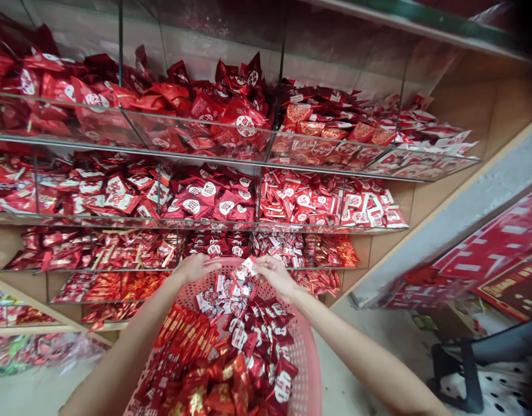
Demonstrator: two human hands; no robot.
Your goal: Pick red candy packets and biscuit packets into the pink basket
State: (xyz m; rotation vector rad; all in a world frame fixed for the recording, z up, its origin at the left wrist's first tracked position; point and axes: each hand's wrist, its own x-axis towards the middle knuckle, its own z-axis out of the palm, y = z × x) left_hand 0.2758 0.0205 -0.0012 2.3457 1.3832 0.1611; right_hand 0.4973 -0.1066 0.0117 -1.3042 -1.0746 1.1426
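Where hands (235, 271) meet: packet (249, 266) betw. fingertips

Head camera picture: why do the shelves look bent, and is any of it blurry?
In the head view, the wide lens bows the glass shelves and darkens the right corners; the red boxes at right are smeared by motion, while both hands, left and right, over the pink basket stay fairly sharp; foil wrappers glint.

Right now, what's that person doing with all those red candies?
A person stands at glass shelves packed with red candy packets. The left hand grips the far rim of a pink basket already heaped with packets. The right hand pinches one small packet over the basket's far edge, close to the lower shelves.
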